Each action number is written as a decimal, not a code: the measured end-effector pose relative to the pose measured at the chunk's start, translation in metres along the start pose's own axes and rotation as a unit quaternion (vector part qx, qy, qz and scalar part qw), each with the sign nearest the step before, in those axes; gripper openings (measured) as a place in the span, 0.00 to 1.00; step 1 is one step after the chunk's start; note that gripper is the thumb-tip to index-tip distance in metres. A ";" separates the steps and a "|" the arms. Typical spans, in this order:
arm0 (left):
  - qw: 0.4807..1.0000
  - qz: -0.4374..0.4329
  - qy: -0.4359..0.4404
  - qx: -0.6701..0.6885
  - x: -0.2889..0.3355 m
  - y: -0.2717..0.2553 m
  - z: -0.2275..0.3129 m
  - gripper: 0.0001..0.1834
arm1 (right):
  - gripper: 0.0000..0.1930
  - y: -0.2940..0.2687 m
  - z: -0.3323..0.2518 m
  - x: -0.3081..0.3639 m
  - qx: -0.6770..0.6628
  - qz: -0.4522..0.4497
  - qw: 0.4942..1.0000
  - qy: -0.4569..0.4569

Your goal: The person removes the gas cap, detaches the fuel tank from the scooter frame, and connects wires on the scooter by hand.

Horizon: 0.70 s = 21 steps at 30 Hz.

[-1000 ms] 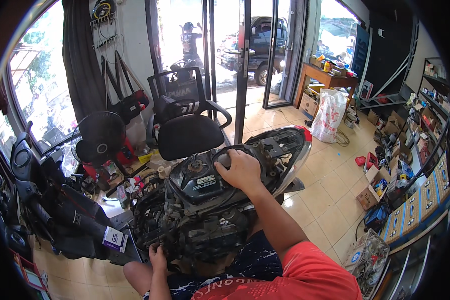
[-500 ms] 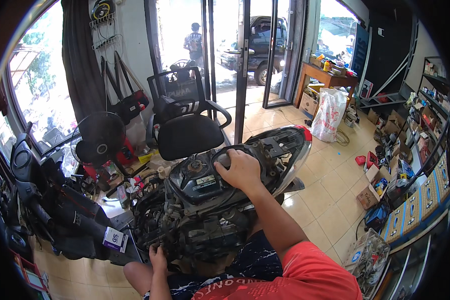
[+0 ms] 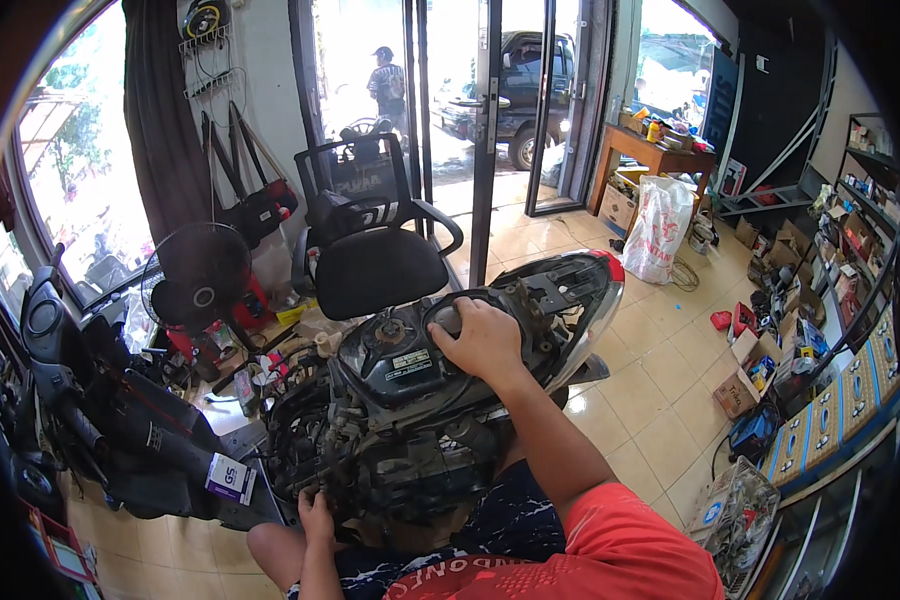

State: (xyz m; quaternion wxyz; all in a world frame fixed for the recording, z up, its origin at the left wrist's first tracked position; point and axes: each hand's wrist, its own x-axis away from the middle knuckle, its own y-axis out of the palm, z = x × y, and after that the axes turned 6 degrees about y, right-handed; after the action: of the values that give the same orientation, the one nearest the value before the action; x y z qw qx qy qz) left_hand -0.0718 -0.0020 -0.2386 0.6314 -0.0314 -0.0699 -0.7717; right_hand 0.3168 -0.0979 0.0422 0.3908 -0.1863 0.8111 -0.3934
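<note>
A partly stripped scooter (image 3: 415, 385) stands across in front of me, its frame, engine and black fuel tank bare. My right hand (image 3: 482, 345) lies over its top, just right of the tank; thumb and fingers curl around a rounded grey part (image 3: 448, 320), and the other fingertips are hidden. Low at the scooter's near left side, my left hand (image 3: 315, 515) has its fingers closed among dark hoses and engine parts. What they pinch is hidden. A round filler cap (image 3: 391, 331) sits on the tank left of my right hand.
Black body panels (image 3: 140, 420) lie at left with a white-and-purple box (image 3: 230, 479) on them. Beyond the scooter are an office chair (image 3: 380, 260) and a fan (image 3: 200, 285). A white sack (image 3: 660, 230), cartons and crowded shelves line the right side. A person (image 3: 386, 90) stands outside.
Both my hands keep their places on the scooter. The person outside has turned and shifted slightly.
</note>
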 end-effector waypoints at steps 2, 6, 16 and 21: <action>1.000 -0.003 0.003 -0.001 0.000 0.000 -0.001 0.09 | 0.25 0.001 0.001 0.000 0.000 0.004 1.000 -0.001; 1.000 0.001 -0.003 0.006 0.001 0.002 0.001 0.09 | 0.25 0.001 0.001 0.000 -0.005 0.007 1.000 -0.002; 1.000 0.005 -0.004 0.001 -0.001 0.001 0.000 0.08 | 0.25 -0.002 -0.001 0.001 -0.003 -0.006 1.000 0.006; 1.000 -0.004 -0.002 0.007 -0.002 0.000 -0.001 0.08 | 0.25 -0.003 -0.001 0.000 -0.003 -0.011 1.000 0.009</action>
State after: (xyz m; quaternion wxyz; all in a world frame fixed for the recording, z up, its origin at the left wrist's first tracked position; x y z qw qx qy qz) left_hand -0.0713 0.0001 -0.2403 0.6287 -0.0284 -0.0770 -0.7733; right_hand 0.3157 -0.0990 0.0450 0.3789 -0.1929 0.8136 -0.3966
